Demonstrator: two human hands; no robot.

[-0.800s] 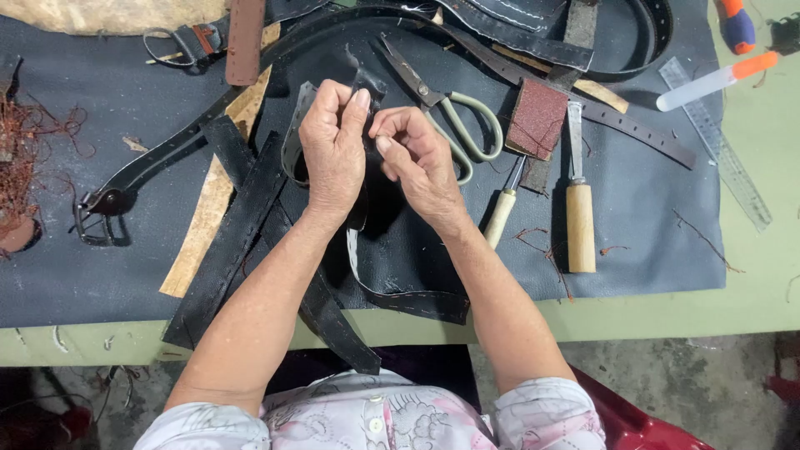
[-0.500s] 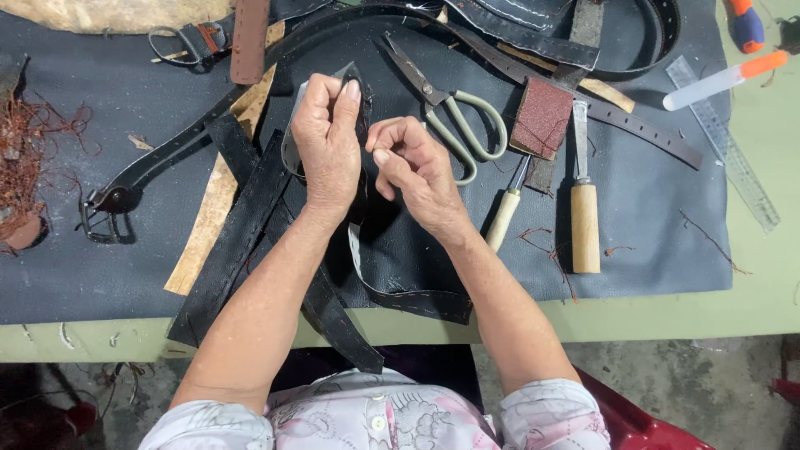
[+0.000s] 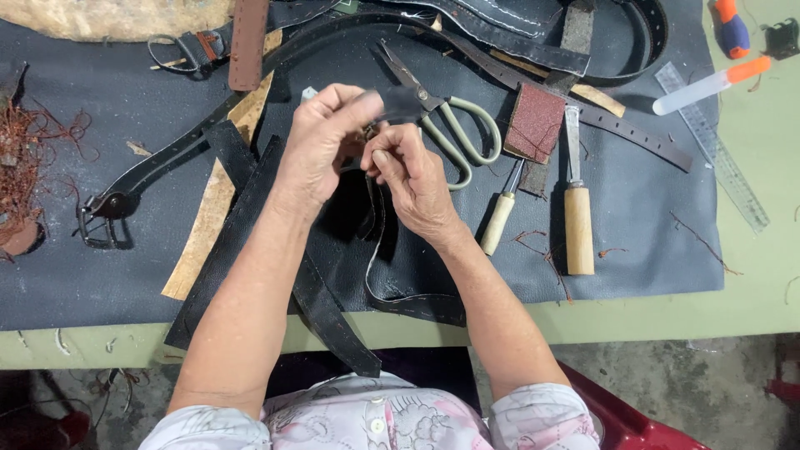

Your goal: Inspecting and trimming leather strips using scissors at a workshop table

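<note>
A green table fills the view from above, covered across most of its width by a dark blue mat. Long black straps lie over the mat from centre toward seven o'clock, and a black belt with punched holes arcs across the top from twelve to three o'clock. A pale leather strip runs diagonally at nine o'clock beside the straps.

At centre, both forearms reach up from six o'clock. The left hand is curled, thumb and fingers pinching a small black leather piece held above the mat. The right hand sits touching it at four o'clock, fingers bent and pressed together against the same piece; what its fingertips grip cannot be made out. A thin black strip hangs from the hands toward six o'clock.

Just beyond the hands, at one o'clock, lie scissors with pale green handles. At two to three o'clock are a reddish sanding block, a knife with a wooden handle, and a smaller awl. A clear ruler and an orange-capped pen lie at the far right. Reddish thread scraps sit at nine o'clock.
</note>
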